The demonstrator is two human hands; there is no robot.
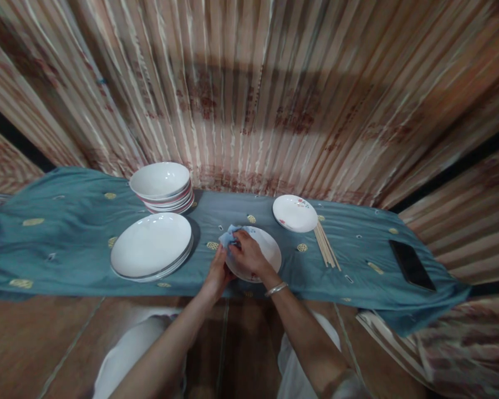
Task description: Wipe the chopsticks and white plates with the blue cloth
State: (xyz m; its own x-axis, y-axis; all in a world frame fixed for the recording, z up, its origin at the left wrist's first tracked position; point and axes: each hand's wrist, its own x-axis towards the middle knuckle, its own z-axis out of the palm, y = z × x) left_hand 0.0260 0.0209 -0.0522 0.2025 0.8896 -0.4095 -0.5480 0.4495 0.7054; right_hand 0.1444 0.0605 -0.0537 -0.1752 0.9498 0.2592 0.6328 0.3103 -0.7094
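Observation:
A white plate (270, 249) with a small floral pattern is in front of me near the table's front edge. My left hand (217, 274) grips its left rim, the fingers partly hidden beneath it. In my right hand (248, 254) is a crumpled light-blue cloth (228, 237), pressed against the plate's upper left rim. A bracelet circles the right wrist. To the left lies a stack of large white oval plates (152, 246), and behind it stands a stack of bowls (161, 182) with red bands.
Another floral plate (294, 213) sits at the back right, with several wooden chopsticks (326, 246) beside it. A black phone (411, 265) lies near the right end of the teal tablecloth (75, 233). Pleated curtains (241, 100) hang right behind the table.

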